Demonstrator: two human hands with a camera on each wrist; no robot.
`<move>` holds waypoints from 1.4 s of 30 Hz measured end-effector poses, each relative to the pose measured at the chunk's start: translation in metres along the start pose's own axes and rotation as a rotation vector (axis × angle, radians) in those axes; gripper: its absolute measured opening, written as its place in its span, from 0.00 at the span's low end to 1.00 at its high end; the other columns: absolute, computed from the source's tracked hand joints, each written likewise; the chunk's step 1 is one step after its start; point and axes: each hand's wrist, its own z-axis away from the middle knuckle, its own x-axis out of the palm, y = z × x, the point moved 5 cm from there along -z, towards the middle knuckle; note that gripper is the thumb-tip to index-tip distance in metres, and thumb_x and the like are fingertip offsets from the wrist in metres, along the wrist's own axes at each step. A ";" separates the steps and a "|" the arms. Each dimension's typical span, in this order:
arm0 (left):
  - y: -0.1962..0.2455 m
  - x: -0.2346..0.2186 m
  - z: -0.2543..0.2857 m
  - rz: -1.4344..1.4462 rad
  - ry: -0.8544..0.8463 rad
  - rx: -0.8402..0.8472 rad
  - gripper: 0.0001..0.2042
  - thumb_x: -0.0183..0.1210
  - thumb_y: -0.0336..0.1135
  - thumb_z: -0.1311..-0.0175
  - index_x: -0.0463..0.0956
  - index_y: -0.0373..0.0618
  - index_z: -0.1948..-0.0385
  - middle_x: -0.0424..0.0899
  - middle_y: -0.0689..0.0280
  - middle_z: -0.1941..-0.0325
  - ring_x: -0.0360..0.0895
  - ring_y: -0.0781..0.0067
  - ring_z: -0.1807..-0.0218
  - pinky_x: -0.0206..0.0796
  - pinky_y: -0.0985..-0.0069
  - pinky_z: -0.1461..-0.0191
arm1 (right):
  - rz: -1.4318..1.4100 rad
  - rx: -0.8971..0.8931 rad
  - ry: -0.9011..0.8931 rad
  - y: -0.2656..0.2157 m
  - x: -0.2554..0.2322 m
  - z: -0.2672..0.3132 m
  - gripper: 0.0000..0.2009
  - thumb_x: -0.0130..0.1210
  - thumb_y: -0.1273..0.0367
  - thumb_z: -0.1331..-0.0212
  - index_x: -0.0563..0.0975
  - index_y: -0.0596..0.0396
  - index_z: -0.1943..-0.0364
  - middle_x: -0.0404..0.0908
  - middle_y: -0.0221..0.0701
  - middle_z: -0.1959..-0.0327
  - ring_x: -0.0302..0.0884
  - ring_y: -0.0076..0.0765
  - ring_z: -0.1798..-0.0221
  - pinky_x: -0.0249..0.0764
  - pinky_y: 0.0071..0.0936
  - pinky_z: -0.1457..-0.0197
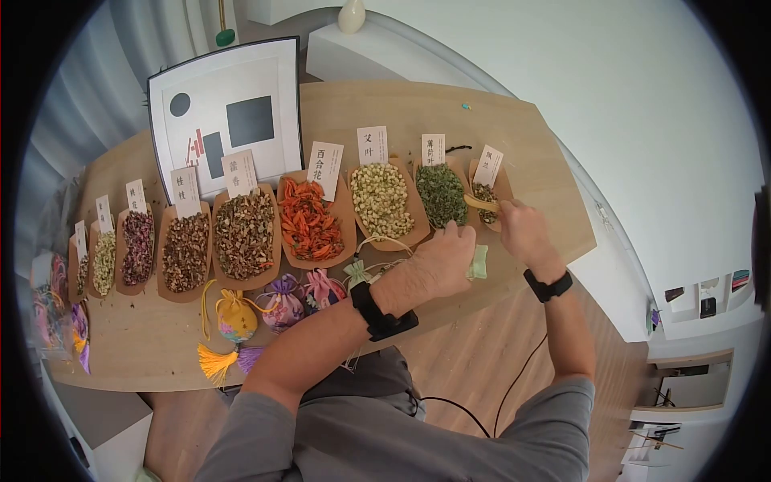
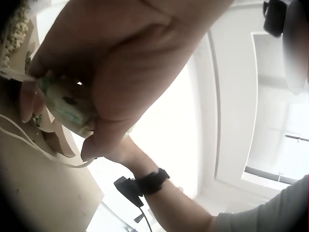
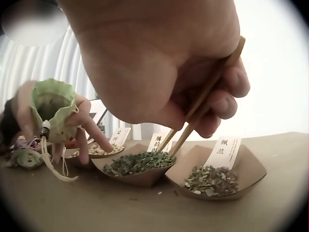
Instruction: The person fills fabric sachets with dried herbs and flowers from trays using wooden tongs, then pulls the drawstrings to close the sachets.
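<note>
My right hand [image 1: 526, 233] grips wooden tongs [image 3: 182, 140]. Their tips overlap the dried green leaves [image 3: 140, 163] in a brown paper tray, in the right wrist view. My left hand [image 1: 442, 261] holds a light green drawstring pouch [image 3: 55, 104], its mouth spread and facing up. White cords with a bead hang from the pouch. The left wrist view shows the pouch [image 2: 70, 106] between thumb and fingers. Right of the green leaves, a smaller tray holds mixed dried herb [image 3: 212, 181] with a label card standing in it.
A row of paper trays runs left, holding pale buds [image 1: 381, 201], orange petals [image 1: 312, 221], brown pieces [image 1: 245, 233] and more. Yellow [image 1: 237, 317], purple [image 1: 283, 305] and pink [image 1: 324, 289] pouches lie along the near side. A framed picture [image 1: 265, 72] stands behind the trays.
</note>
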 end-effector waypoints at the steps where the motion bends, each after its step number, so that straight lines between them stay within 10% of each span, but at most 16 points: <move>1: -0.001 0.003 0.000 -0.016 -0.041 -0.021 0.31 0.74 0.35 0.43 0.67 0.32 0.42 0.74 0.42 0.39 0.80 0.35 0.35 0.79 0.51 0.35 | -0.002 -0.003 0.005 -0.002 0.004 -0.002 0.05 0.60 0.71 0.32 0.83 0.59 0.63 0.88 0.47 0.63 0.89 0.60 0.61 0.86 0.52 0.57; 42: -0.004 0.010 -0.002 -0.044 -0.139 -0.050 0.34 0.75 0.36 0.43 0.67 0.30 0.40 0.77 0.37 0.40 0.82 0.34 0.36 0.80 0.51 0.34 | 0.016 -0.096 0.007 -0.045 0.030 -0.015 0.07 0.69 0.74 0.48 0.82 0.58 0.66 0.85 0.42 0.63 0.90 0.52 0.56 0.88 0.43 0.54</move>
